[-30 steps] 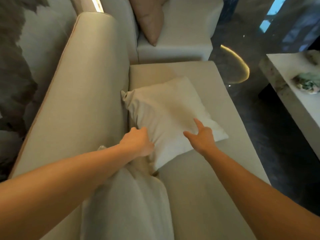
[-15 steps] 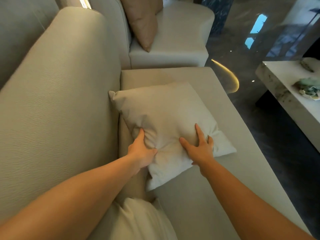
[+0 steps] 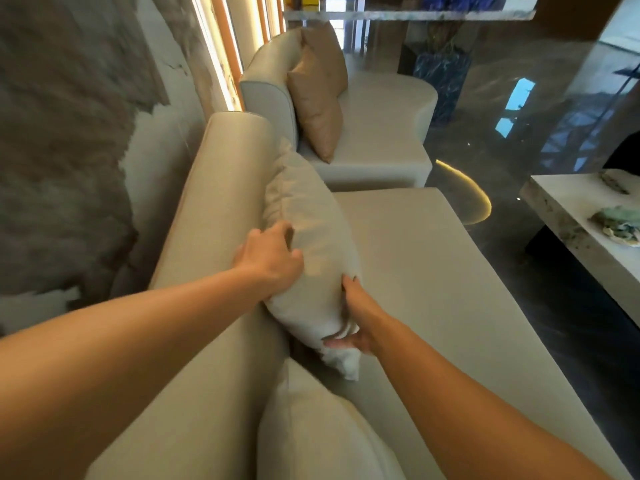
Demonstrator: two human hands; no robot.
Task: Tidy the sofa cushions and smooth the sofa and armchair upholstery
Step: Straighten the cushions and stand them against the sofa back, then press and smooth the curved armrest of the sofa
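A cream cushion (image 3: 311, 230) stands on its edge against the sofa backrest (image 3: 221, 188). My left hand (image 3: 270, 254) grips its upper near side, next to the backrest. My right hand (image 3: 353, 320) holds its lower near corner from the seat side, fingers tucked under the fabric. Below it stretches the beige sofa seat (image 3: 433, 278). A second cream cushion (image 3: 318, 431) leans on the backrest close to me, at the bottom of the view.
A pale armchair (image 3: 381, 126) with a tan cushion (image 3: 318, 91) stands just beyond the sofa end. A marble coffee table (image 3: 568, 216) with a green object (image 3: 616, 223) lies to the right, over a dark glossy floor. A marbled wall runs along the left.
The cream cushion lay flat on the seat under both hands; now it is lifted and stood upright against the backrest. My view has tilted up toward the armchair.
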